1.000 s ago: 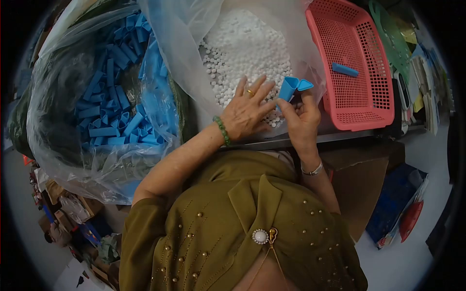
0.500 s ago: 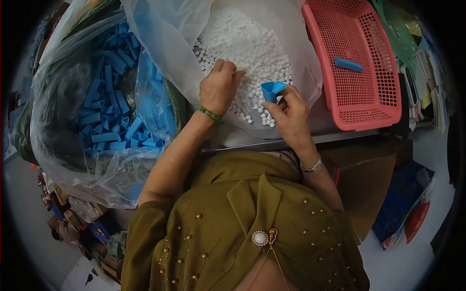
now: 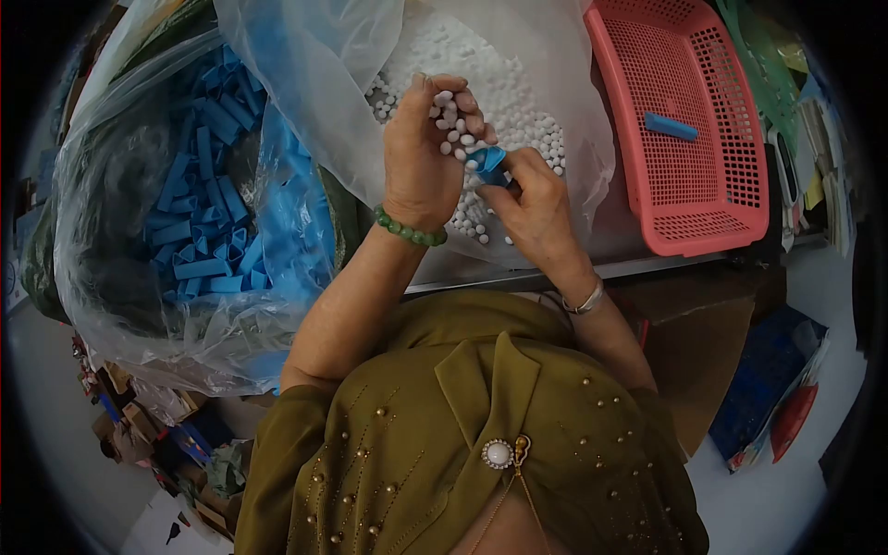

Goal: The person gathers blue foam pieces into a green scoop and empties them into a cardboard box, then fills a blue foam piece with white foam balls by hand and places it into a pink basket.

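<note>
My left hand (image 3: 413,162) is cupped around a small heap of white balls (image 3: 450,116), palm turned toward the right. Beside its palm, my right hand (image 3: 536,205) grips a blue triangular tube (image 3: 487,165) between thumb and fingers. The tube's mouth faces the left hand, and a few balls lie at its opening; how many are inside I cannot see. Under both hands spreads a pile of loose white balls (image 3: 444,51) on a clear plastic bag (image 3: 578,139).
At left, a large plastic-lined sack (image 3: 102,222) holds many blue triangular tubes (image 3: 217,120). A pink perforated basket (image 3: 647,242) stands at right with one blue tube (image 3: 671,127) in it. The metal table edge (image 3: 481,281) runs in front of my body.
My left hand has risen from the pile and turned up, now holding white balls. My right hand has shifted left, tilting the blue tube's mouth against the left palm.
</note>
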Demonstrator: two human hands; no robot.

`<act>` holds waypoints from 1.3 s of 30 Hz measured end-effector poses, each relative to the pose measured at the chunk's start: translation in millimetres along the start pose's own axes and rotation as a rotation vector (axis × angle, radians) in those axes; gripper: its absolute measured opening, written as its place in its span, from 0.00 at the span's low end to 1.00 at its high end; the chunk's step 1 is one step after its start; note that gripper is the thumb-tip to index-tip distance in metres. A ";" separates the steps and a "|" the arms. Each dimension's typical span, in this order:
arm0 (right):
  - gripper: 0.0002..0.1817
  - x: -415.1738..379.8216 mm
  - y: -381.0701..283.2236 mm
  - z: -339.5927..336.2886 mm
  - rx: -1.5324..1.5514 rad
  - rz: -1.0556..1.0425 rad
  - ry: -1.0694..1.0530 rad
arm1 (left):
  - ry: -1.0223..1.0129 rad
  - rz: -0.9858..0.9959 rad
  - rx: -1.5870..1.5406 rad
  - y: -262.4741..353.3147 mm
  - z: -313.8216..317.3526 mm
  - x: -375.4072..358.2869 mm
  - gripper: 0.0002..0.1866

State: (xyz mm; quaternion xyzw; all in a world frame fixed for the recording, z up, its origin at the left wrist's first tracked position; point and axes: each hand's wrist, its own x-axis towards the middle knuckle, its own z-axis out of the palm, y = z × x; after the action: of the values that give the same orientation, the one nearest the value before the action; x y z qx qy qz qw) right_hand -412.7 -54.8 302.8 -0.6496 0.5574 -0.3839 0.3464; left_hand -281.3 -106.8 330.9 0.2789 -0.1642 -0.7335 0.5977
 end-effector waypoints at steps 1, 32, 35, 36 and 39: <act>0.12 1.3 -0.8 0.5 -0.010 -0.012 0.005 | 0.019 0.069 0.082 -0.4 1.0 -0.6 0.18; 0.17 2.4 -12.4 -11.2 0.314 0.058 0.011 | -0.096 0.094 0.119 3.7 -7.2 1.9 0.17; 0.18 -1.6 -10.9 -15.5 0.347 0.054 0.011 | -0.124 0.161 0.589 10.7 -11.5 -2.4 0.17; 0.17 -3.7 -13.5 -17.4 0.444 0.198 -0.008 | -0.274 0.271 0.809 14.5 -16.4 -6.7 0.16; 0.16 -4.8 -10.6 -19.7 0.421 0.177 -0.059 | -0.538 0.321 1.007 16.7 -24.9 -20.8 0.17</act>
State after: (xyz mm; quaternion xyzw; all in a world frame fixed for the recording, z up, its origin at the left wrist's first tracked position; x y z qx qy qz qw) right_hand -425.7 -49.0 320.7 -0.5226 0.5095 -0.4404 0.5228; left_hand -250.4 -88.3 325.2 0.3039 -0.6780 -0.5106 0.4328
